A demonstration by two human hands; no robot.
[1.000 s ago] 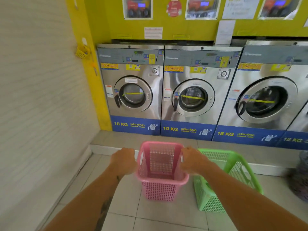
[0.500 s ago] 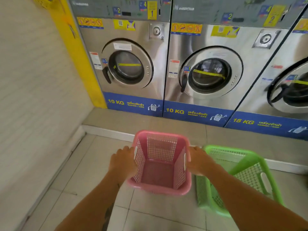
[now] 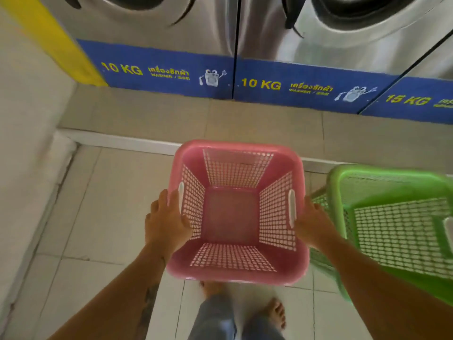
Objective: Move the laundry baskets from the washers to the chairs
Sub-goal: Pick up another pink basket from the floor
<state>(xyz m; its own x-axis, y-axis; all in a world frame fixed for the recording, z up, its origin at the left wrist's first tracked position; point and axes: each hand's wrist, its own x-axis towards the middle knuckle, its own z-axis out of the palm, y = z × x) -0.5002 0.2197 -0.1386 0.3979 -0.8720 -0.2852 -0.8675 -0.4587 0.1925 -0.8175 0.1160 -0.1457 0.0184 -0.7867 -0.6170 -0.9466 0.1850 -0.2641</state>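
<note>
1. Fingers [image 3: 160, 204] of my left hand [image 3: 166, 223] wrap over the left rim of the pink basket [image 3: 232, 271], closed around the edge just beside its white handle slot [image 3: 181, 196], knuckles turned up toward me.
2. My right hand [image 3: 311, 224] clamps the opposite rim the same way, thumb side pressed to the pink wall next to the other white slot [image 3: 291, 207]; most of its fingers are hidden under the rim.
3. Both forearms reach forward and slightly inward from the bottom corners, wrists almost straight, so the basket hangs level between my palms with its open top facing me.
4. Between my hands the basket holds nothing; I look straight down at its solid bottom and meshed sides.
5. Below my wrists, my bare feet [image 3: 277, 312] and jeans show on the pale floor tiles [image 3: 105, 207].
6. Just outside my right hand, the green basket [image 3: 392, 182] stands tilted on the floor, its near rim touching or nearly touching my right forearm.
7. Beyond my fingertips runs a raised step [image 3: 245, 123], and on it stand the washers [image 3: 220, 28], their blue bands marked 10 KG.
</note>
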